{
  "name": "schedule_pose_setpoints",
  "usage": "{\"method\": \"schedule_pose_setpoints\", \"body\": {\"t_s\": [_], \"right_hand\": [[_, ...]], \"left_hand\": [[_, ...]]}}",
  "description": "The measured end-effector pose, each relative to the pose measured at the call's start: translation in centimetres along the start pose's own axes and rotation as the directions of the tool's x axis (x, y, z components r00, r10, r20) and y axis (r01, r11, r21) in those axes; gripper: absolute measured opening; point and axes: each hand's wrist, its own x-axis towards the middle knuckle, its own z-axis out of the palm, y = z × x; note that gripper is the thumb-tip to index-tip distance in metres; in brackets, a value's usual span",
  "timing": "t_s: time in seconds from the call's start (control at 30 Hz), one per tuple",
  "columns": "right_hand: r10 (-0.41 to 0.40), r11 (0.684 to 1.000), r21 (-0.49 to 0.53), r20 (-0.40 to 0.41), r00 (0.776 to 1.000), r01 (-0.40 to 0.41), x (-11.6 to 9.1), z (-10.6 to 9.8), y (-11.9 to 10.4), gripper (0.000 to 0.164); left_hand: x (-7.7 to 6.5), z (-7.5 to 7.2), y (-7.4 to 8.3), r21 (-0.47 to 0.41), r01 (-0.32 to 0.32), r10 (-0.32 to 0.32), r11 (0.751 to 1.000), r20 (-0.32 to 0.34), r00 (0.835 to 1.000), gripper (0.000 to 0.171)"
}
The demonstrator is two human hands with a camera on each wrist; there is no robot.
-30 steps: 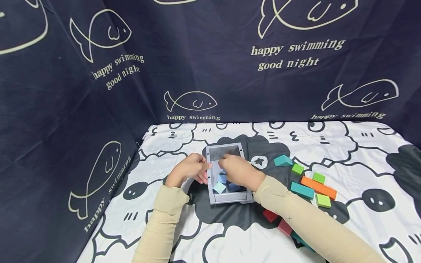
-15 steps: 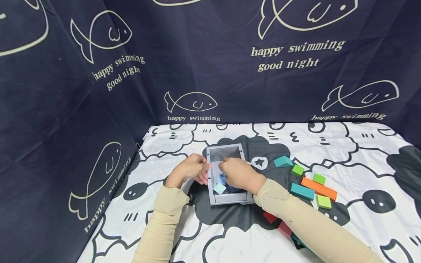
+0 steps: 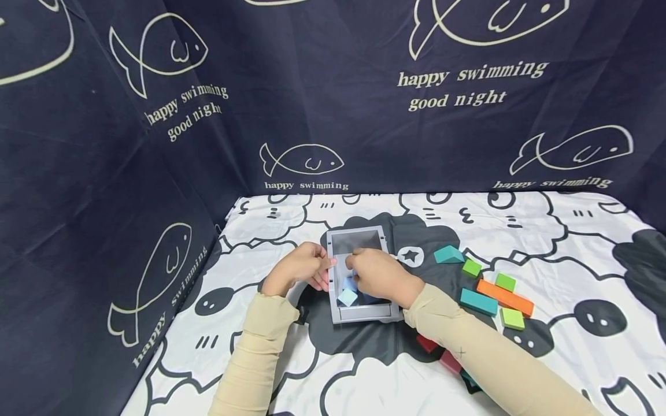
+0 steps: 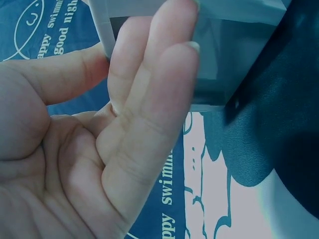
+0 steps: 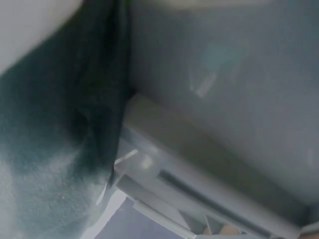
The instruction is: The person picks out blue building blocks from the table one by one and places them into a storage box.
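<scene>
A grey open-topped box (image 3: 364, 314) stands on the cloth, with several blue blocks inside. A light blue block (image 3: 347, 297) lies near its front end. My left hand (image 3: 302, 267) grips the box's left side; in the left wrist view its fingers (image 4: 169, 84) lie along the box wall (image 4: 214, 64), with the thumb at the edge. My right hand (image 3: 382, 276) reaches down into the box over the blue blocks, its fingertips hidden from the head view. Only blurred grey box surfaces (image 5: 224, 99) and dark fabric fill most of the right wrist view.
To the right lie a teal triangular block (image 3: 448, 254), an orange bar (image 3: 504, 297), a teal block (image 3: 478, 301) and several green blocks (image 3: 512, 318). Red blocks (image 3: 450, 363) sit partly beneath the right sleeve (image 3: 484, 352). A dark blue fish-print curtain (image 3: 322, 98) rises behind.
My right hand has shifted slightly toward the front right in the box, covering more of the dark blue block. The left hand and the box look unmoved.
</scene>
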Motion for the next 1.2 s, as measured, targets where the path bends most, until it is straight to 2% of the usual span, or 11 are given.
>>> {"method": "schedule_pose_setpoints", "body": {"t_s": [0.23,0.5,0.7,0.97,1.2], "right_hand": [[-0.014,1.000,0.010,0.011,1.000,0.014,0.0,-0.2,0.1,0.009],[-0.071,0.984,0.167,0.021,0.997,0.066,0.0,-1.0,0.5,0.016],[-0.090,0.965,0.248,0.011,0.996,0.085,-0.2,-1.3,0.7,0.016],[-0.118,0.965,0.237,0.020,0.993,0.110,-1.3,-2.3,1.0,0.021],[-0.054,0.971,0.236,0.005,0.999,0.051,-2.7,-4.1,1.6,0.026]], "left_hand": [[0.1,0.0,0.0,-0.002,-0.007,0.007,1.000,0.009,1.000,0.020],[0.0,0.0,0.1,-0.003,0.003,-0.003,1.000,0.013,1.000,0.020],[0.0,-0.1,0.3,-0.009,0.011,-0.010,1.000,0.015,1.000,0.018],[0.1,0.0,0.2,-0.003,0.008,-0.008,1.000,0.017,1.000,0.022],[0.0,0.0,0.3,-0.003,0.013,-0.013,1.000,0.010,1.000,0.020]]}}
